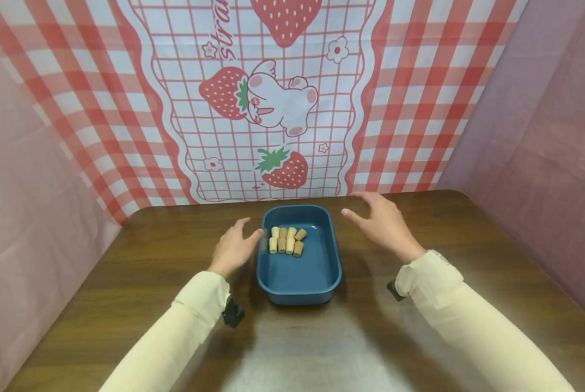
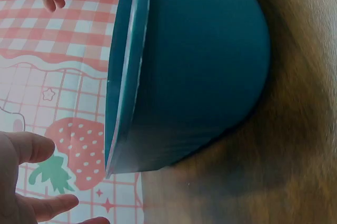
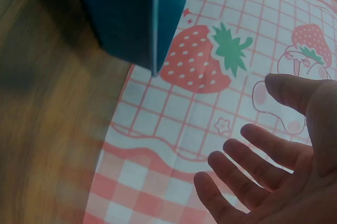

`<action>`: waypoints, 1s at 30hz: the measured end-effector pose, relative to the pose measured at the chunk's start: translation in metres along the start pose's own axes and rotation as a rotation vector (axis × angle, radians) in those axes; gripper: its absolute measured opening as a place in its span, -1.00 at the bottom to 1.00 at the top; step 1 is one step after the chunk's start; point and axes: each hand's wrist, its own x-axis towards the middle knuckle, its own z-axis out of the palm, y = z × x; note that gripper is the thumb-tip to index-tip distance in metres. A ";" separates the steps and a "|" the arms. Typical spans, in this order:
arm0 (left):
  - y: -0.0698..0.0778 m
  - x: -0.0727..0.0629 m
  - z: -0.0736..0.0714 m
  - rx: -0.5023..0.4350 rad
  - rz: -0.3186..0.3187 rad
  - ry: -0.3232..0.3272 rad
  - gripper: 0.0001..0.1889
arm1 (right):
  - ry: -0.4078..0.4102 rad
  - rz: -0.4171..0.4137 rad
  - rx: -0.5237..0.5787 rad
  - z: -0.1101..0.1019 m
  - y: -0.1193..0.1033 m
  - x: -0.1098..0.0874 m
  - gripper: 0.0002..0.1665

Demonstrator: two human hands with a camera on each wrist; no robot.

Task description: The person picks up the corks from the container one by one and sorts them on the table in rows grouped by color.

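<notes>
A deep blue rectangular tray [image 1: 317, 275] stands on the table. Inside it, several corks [image 1: 282, 244], some pale and some darker brown, lie close together toward the left side; one at their right end is tilted. My left hand [image 1: 235, 247] hovers by the tray's left rim, thumb and fingers spread and holding nothing. Whether the thumb touches the rim I cannot tell. Off the tray's right side, my right hand [image 1: 383, 226] is in the air with its fingers apart; the right wrist view shows the palm and fingers [image 3: 253, 166] with nothing in them.
The brown wooden table [image 1: 175, 256] ends at a hanging cloth [image 1: 410, 109] printed with strawberries and red checks. Pink curtains [image 1: 542, 136] close off both sides. A black wrist device [image 1: 233, 312] sits at the left cuff, another [image 1: 395, 289] at the right.
</notes>
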 end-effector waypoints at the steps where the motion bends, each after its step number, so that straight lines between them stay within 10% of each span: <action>1: 0.000 0.000 0.001 -0.017 -0.006 -0.005 -0.31 | -0.004 0.001 0.006 0.000 -0.002 0.001 -0.29; 30: 0.002 -0.005 0.030 -0.322 -0.128 -0.085 -0.37 | -0.160 0.047 0.055 0.036 -0.041 0.018 -0.50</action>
